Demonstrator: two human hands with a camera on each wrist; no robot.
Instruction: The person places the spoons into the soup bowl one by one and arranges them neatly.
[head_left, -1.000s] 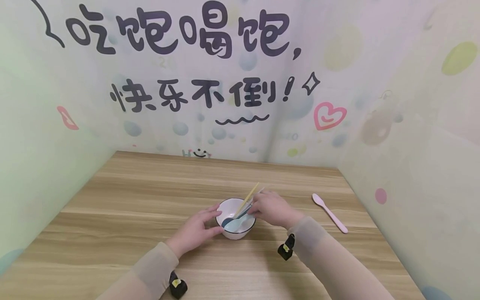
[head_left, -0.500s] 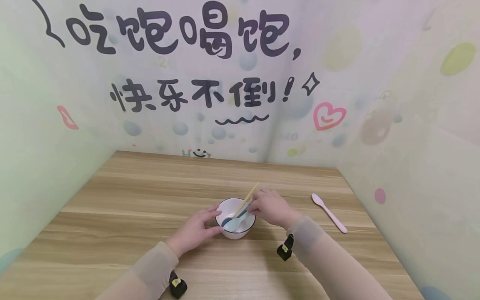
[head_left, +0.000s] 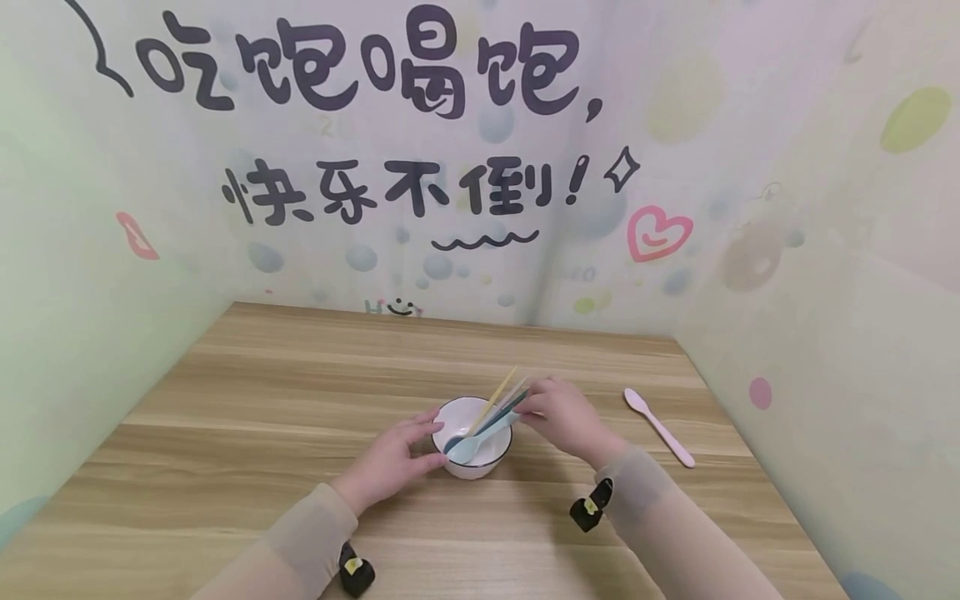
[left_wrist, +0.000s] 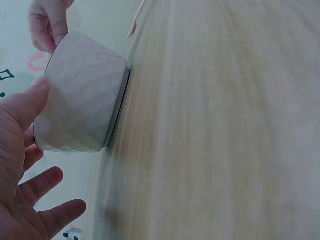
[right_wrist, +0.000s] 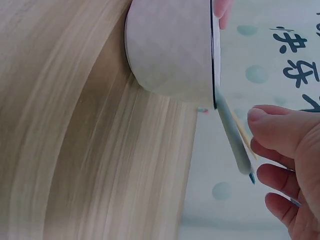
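Note:
A white bowl with a dark rim stands on the wooden table. A light blue spoon, a darker spoon and a pair of chopsticks lean in it, handles over the right rim. My left hand rests against the bowl's left side, thumb on the bowl wall, fingers loose. My right hand is at the handle ends. In the right wrist view the right hand has thumb and fingers apart around the blue spoon handle, not closed on it.
A pink spoon lies on the table right of my right hand. Printed walls close in the table at the back, left and right. Bare wood stretches left of and behind the bowl.
My right hand has drawn back to the right, off the bowl's rim, so more of the spoon handles shows. The left hand and the bowl stay where they were.

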